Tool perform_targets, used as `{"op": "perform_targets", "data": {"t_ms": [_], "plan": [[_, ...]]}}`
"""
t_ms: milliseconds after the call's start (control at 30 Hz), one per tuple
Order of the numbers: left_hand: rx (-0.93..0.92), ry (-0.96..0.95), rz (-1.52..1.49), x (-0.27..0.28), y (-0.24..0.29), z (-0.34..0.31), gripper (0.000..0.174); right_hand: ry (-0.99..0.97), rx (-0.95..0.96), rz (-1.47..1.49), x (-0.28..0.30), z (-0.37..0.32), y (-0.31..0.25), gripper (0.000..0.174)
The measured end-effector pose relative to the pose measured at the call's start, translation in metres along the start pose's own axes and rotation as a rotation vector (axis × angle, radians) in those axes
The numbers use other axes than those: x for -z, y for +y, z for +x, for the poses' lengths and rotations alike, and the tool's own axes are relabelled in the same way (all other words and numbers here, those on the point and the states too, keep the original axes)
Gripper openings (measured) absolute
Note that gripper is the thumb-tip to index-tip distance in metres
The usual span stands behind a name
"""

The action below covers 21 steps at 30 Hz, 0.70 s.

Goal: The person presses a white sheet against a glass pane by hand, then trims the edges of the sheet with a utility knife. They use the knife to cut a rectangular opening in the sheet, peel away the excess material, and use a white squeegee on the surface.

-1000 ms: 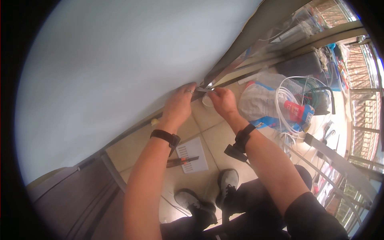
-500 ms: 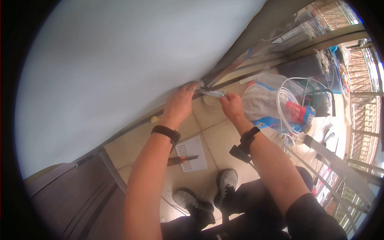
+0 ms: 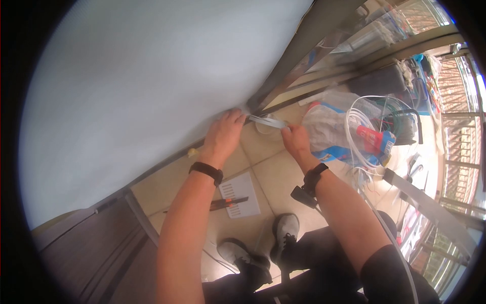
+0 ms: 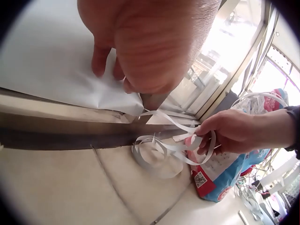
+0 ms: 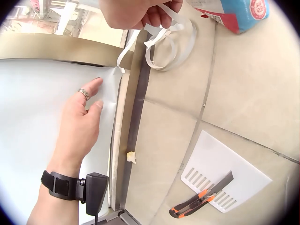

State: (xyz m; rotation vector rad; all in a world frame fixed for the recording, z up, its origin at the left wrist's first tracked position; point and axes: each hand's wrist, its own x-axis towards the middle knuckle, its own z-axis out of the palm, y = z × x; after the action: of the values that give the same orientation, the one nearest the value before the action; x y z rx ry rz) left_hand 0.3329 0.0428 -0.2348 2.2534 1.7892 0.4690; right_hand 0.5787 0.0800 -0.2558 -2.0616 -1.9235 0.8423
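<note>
A large pale sheet (image 3: 152,91) covers the panel in front of me. My left hand (image 3: 225,134) rests on it near its bottom corner, thumb and forefinger extended against the surface in the right wrist view. From that corner a thin white strip (image 3: 271,122) stretches across to my right hand (image 3: 297,144), which pinches it between thumb and fingers. Loose loops of the strip (image 4: 140,157) hang below the right hand, low over the floor tiles. Small creases show in the sheet beside the left fingertips.
On the tiled floor lie a white slotted plate (image 5: 225,154) and, across it, a utility knife (image 5: 190,206) with orange parts. A plastic bag (image 3: 324,129) and coiled white cable (image 3: 353,131) stand at right. A metal frame rail (image 5: 124,117) runs along the sheet's edge.
My right hand has moved right, away from the corner, drawing the white strip out longer between the hands. The left hand stays by the corner.
</note>
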Motion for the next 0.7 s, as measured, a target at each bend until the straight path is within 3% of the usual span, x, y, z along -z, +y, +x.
{"op": "perform_targets", "data": {"t_ms": [133,267,367,467,533,567,633,700], "plan": [[-0.046,-0.127,0.168,-0.006,0.003,-0.004,0.028,0.027,-0.015,-0.023,0.003,0.0,0.004,0.034],[-0.093,-0.08,0.231,-0.012,0.002,-0.017,0.029,-0.032,-0.063,-0.075,0.0,-0.001,0.015,0.034],[-0.09,-0.11,0.218,-0.015,0.001,-0.021,0.031,0.093,0.011,-0.149,-0.018,-0.005,0.034,0.031],[-0.076,-0.125,0.249,-0.015,-0.003,-0.022,0.032,-0.02,-0.023,-0.252,-0.014,-0.015,0.035,0.032],[-0.068,-0.173,0.286,-0.015,-0.005,-0.023,0.034,-0.186,-0.194,-0.315,-0.001,-0.024,0.022,0.039],[-0.067,-0.172,0.285,-0.015,-0.004,-0.024,0.034,-0.187,-0.193,-0.316,-0.003,-0.023,0.024,0.039],[-0.058,-0.19,0.294,-0.016,-0.003,-0.026,0.04,-0.532,-0.21,-0.586,-0.008,-0.023,0.028,0.041],[-0.056,-0.115,0.266,-0.016,0.0,-0.026,0.038,-0.587,-0.236,-0.603,0.008,-0.033,0.004,0.042]]}}
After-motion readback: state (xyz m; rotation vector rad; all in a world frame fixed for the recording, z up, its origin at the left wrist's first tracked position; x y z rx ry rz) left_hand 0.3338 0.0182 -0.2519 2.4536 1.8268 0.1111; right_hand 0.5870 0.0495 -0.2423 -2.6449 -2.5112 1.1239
